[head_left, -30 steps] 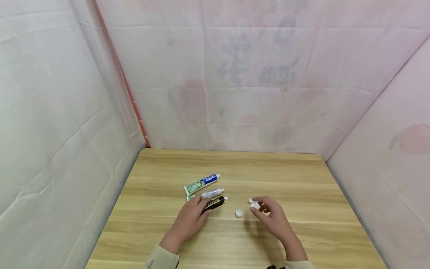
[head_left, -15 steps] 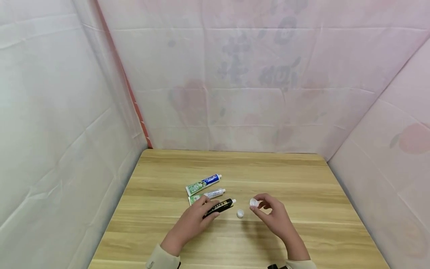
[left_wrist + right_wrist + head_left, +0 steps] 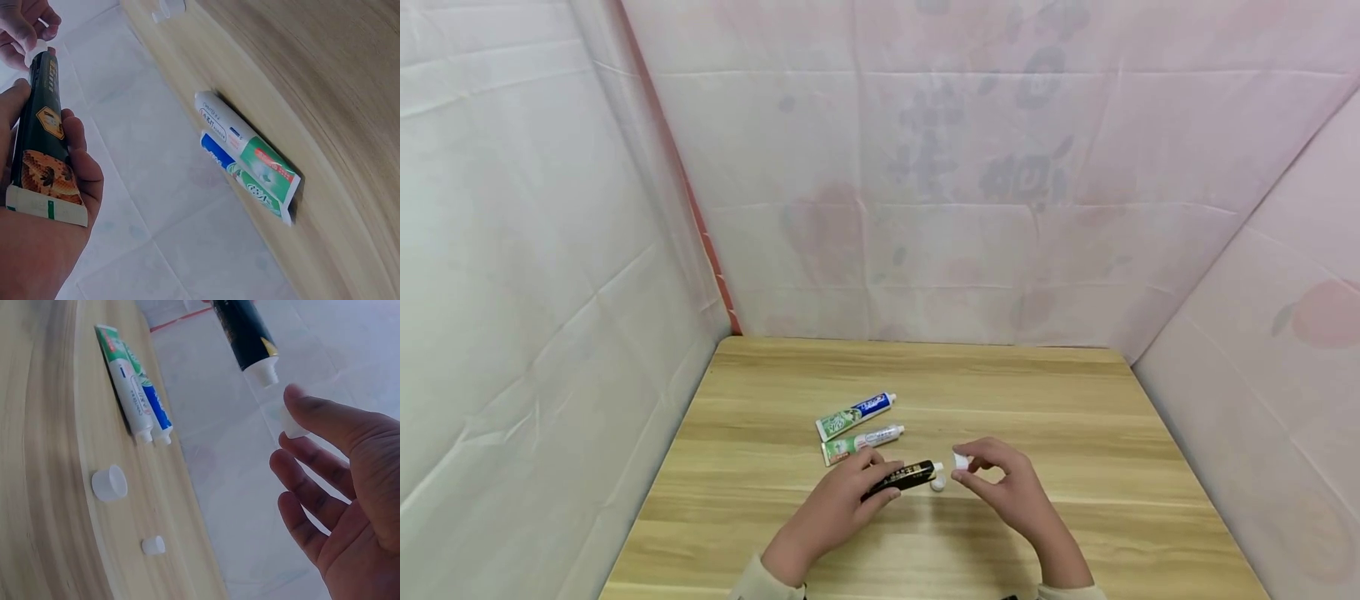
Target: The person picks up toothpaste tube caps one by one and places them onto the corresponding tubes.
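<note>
My left hand [image 3: 848, 497] grips a black toothpaste tube [image 3: 908, 477] above the table, its uncapped white nozzle pointing right. In the left wrist view the tube [image 3: 42, 125] shows a honeycomb picture near its flat end. Between thumb and forefinger my right hand [image 3: 1011, 483] pinches a white cap [image 3: 960, 461], held just right of the nozzle. A small gap separates cap and nozzle in the right wrist view, where the fingers partly hide the cap [image 3: 292, 425]. Two more toothpaste tubes lie side by side: a green-and-blue one [image 3: 855, 416] and a green-and-white one [image 3: 862, 444], both uncapped.
On the wooden table [image 3: 1060, 408] stand a larger white cap [image 3: 109, 483] and a smaller white cap [image 3: 153, 545]. The larger cap [image 3: 937, 482] sits below the black tube's nozzle in the head view. Pale sheets [image 3: 955, 275] enclose the table's back and sides.
My left hand has moved the black tube right, clear of the green-and-white tube. My right hand has lifted and turned its cap so the opening now faces the nozzle; the gap has narrowed.
</note>
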### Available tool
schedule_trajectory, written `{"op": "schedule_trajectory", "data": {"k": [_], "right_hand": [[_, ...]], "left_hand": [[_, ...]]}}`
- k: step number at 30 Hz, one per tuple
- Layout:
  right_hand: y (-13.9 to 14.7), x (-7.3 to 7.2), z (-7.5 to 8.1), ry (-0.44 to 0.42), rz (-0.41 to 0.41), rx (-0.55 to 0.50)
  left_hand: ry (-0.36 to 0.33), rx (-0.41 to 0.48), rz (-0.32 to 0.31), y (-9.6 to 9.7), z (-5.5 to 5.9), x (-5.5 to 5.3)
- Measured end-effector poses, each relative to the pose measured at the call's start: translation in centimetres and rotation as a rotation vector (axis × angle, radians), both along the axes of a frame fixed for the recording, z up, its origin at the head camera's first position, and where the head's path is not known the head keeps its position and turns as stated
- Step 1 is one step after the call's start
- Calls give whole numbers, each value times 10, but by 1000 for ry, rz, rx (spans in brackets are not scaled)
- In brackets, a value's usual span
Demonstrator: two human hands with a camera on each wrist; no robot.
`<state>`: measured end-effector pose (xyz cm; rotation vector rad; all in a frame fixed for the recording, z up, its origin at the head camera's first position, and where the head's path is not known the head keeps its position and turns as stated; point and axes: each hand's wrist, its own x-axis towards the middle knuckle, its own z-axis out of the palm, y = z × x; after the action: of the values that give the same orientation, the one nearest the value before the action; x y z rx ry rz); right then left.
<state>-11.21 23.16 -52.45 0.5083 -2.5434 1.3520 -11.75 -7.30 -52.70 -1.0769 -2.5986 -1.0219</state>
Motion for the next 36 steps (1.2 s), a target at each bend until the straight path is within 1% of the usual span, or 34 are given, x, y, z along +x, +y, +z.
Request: {"op": "schedule_trajectory", "data": {"k": [5, 8, 11, 17, 21, 24, 28, 32, 36], "right_hand": [[-5, 0, 1, 35, 49, -9], [-8, 0, 2, 47, 67, -14], [-10, 1, 3, 39, 80, -10], [-11, 2, 5, 14, 103, -8], [-9, 4, 9, 7, 127, -9], [-8, 5, 11, -21, 144, -12], [-7, 5, 11, -65, 159, -11], [-6, 6, 9, -87, 166, -7], [-6, 7, 10, -104, 163, 0]], "left_hand": [[45, 4, -21, 1, 1, 0], [51, 10, -29, 3, 3, 0], [35, 12, -31, 4, 5, 0], [27, 9, -30, 6, 6, 2], [-1, 6, -24, 6, 6, 2], [-23, 5, -20, 7, 6, 3], [-34, 6, -25, 8, 5, 3], [-55, 7, -31, 8, 5, 4], [-70, 19, -34, 8, 3, 4]]}}
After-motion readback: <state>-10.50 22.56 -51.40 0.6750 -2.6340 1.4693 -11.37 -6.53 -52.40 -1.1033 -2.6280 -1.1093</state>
